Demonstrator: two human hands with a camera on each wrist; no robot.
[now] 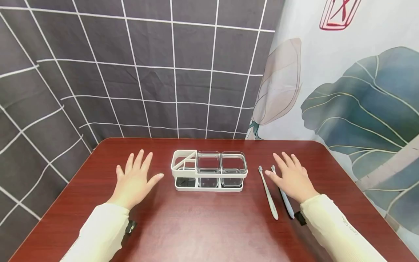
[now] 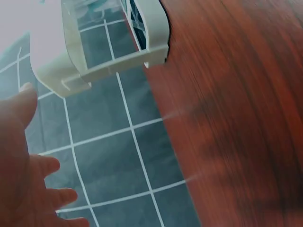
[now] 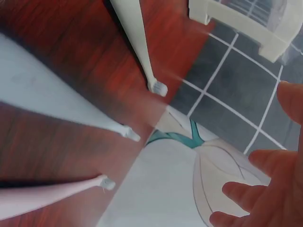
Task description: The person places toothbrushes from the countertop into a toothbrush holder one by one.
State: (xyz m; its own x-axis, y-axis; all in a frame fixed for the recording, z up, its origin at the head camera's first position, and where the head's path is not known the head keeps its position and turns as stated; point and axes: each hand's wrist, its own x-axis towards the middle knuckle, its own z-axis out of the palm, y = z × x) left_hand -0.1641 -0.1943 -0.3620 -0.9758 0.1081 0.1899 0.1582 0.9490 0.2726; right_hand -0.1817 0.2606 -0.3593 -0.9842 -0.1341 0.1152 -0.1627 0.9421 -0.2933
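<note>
A white toothbrush holder (image 1: 186, 170) with two clear cups (image 1: 233, 164) stands mid-table. My left hand (image 1: 135, 181) lies palm down, fingers spread, to the left of it and holds nothing. My right hand (image 1: 293, 178) is spread palm down on the right, over a pale blue toothbrush (image 1: 287, 207). A white toothbrush (image 1: 269, 196) lies just left of that hand, untouched. The right wrist view shows the white toothbrush (image 3: 137, 42), the pale blue one (image 3: 71, 104) and a pink one (image 3: 47, 196) beside my straight fingers (image 3: 270, 184). The holder's corner (image 2: 113, 42) is near my left hand (image 2: 19, 165).
The dark red wooden table (image 1: 209, 225) has rounded far corners. A grey grid-pattern cloth (image 1: 147, 72) hangs behind it, and a leaf-print curtain (image 1: 353, 102) hangs at the right.
</note>
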